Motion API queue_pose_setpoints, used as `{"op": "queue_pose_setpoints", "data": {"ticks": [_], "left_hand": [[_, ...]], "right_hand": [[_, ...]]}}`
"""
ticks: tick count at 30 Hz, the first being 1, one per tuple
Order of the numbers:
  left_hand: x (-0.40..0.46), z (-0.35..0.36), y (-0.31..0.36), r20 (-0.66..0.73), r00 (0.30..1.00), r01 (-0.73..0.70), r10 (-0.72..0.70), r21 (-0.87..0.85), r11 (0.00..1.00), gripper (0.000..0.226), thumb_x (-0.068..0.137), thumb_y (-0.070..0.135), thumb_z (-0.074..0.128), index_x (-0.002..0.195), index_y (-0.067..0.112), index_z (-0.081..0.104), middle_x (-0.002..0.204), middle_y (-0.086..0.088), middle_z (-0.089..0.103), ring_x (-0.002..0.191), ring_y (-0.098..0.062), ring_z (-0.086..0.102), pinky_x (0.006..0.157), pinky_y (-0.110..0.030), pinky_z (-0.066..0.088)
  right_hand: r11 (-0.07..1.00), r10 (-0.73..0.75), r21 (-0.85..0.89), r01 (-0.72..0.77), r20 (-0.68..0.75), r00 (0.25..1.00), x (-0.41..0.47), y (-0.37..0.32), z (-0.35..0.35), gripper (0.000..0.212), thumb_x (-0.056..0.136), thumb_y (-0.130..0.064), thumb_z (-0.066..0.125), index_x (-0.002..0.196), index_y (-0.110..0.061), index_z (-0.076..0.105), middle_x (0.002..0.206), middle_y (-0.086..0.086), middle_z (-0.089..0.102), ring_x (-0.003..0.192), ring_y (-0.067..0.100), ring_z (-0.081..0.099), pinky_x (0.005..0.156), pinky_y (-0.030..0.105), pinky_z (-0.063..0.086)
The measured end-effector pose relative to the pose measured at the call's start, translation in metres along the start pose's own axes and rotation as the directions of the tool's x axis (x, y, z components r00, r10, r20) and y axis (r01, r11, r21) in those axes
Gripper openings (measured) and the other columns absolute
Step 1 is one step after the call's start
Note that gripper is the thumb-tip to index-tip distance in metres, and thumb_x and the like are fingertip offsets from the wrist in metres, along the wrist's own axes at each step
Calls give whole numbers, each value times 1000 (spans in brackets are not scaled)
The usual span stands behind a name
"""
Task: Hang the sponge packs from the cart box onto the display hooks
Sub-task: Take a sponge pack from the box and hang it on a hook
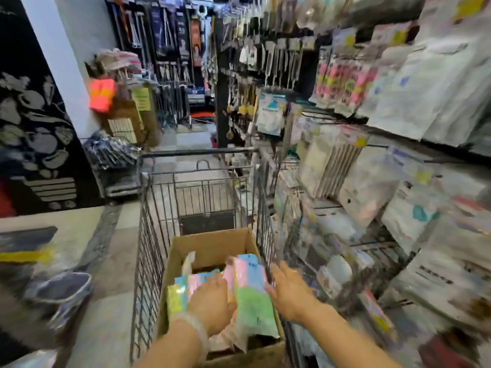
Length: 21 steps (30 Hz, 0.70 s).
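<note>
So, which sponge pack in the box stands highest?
The pink, blue and green pack at the right side of the cardboard box, between both hands, stands upright. The others lie lower at the left.

The sponge packs [251, 293] are flat, shiny bags with soft blocks of pink, blue, green and yellow inside, and they sit in an open brown cardboard box [212, 243] inside the wire cart [151, 224]. One big pack stands up near the right side of the box, with pink and blue at the top and green at the bottom, and more packs lie lower on the left. The display hooks [372, 245] are thin metal rods on the rack to the right of the cart, and many blurry packs already hang there.
</note>
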<state>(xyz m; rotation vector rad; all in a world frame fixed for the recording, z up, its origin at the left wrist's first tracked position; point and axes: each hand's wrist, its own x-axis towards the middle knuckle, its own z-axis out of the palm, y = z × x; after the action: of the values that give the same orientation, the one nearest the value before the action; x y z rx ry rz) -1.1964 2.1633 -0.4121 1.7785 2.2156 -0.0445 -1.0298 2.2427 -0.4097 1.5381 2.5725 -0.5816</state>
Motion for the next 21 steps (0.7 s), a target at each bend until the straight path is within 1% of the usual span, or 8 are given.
{"op": "queue_pose_setpoints", "data": {"ticks": [4,8,12,14,17,18,20,21], "left_hand": [[59,41,0,139,990,38,-24,-93,995,58,92,41,43,137,8,30,144,-13,33,133,-28,35,103,-34,34],[103,64,0,155,983,142,-97,-316,938,48,90,39,49,126,7,42,131,-13,49,122,-30,46,98,-35,39],[124,78,5,190,962,270,-195,-579,769,75,79,36,66,139,8,30,129,-13,54,118,-29,52,93,-33,42],[129,82,5,225,945,326,-237,-603,728,83,72,36,71,139,9,30,128,-11,54,117,-27,52,92,-32,43],[132,74,3,311,919,387,-244,-579,718,66,72,30,74,127,8,44,120,-11,60,111,-27,57,86,-29,44],[133,68,0,340,912,403,-230,-629,666,58,71,23,76,120,5,51,114,-12,63,106,-26,59,83,-29,46],[135,53,-13,403,901,429,-160,-780,456,49,66,3,78,111,-2,59,99,-14,69,95,-28,63,80,-32,50],[135,42,-20,425,898,436,-113,-830,348,50,63,-5,78,110,-4,61,93,-13,70,90,-29,65,77,-34,52]], "right_hand": [[983,37,172,-58,124,992,46,19,47,56,98,-37,32,147,-12,20,148,13,34,134,24,37,105,28,30],[891,102,422,-169,176,979,71,21,73,45,100,-31,31,140,-9,34,147,9,39,134,18,37,100,16,19],[706,169,652,-276,225,960,82,15,90,46,100,-38,27,136,-16,43,142,1,45,131,13,40,101,13,24],[638,200,705,-308,234,951,84,10,92,45,99,-41,27,133,-21,48,130,-9,48,121,8,43,94,11,24],[642,218,701,-311,223,950,87,8,88,39,99,-41,30,122,-22,54,118,-6,54,104,8,48,85,17,34],[661,225,687,-301,201,953,88,7,86,36,98,-40,34,118,-20,55,117,-2,56,101,10,51,84,21,38],[649,226,717,-254,136,964,88,5,77,34,93,-38,49,121,-20,50,122,-1,55,104,9,52,87,21,41],[616,217,756,-221,106,970,88,4,71,43,89,-37,57,127,-22,44,126,-5,52,110,8,50,90,17,40]]}}
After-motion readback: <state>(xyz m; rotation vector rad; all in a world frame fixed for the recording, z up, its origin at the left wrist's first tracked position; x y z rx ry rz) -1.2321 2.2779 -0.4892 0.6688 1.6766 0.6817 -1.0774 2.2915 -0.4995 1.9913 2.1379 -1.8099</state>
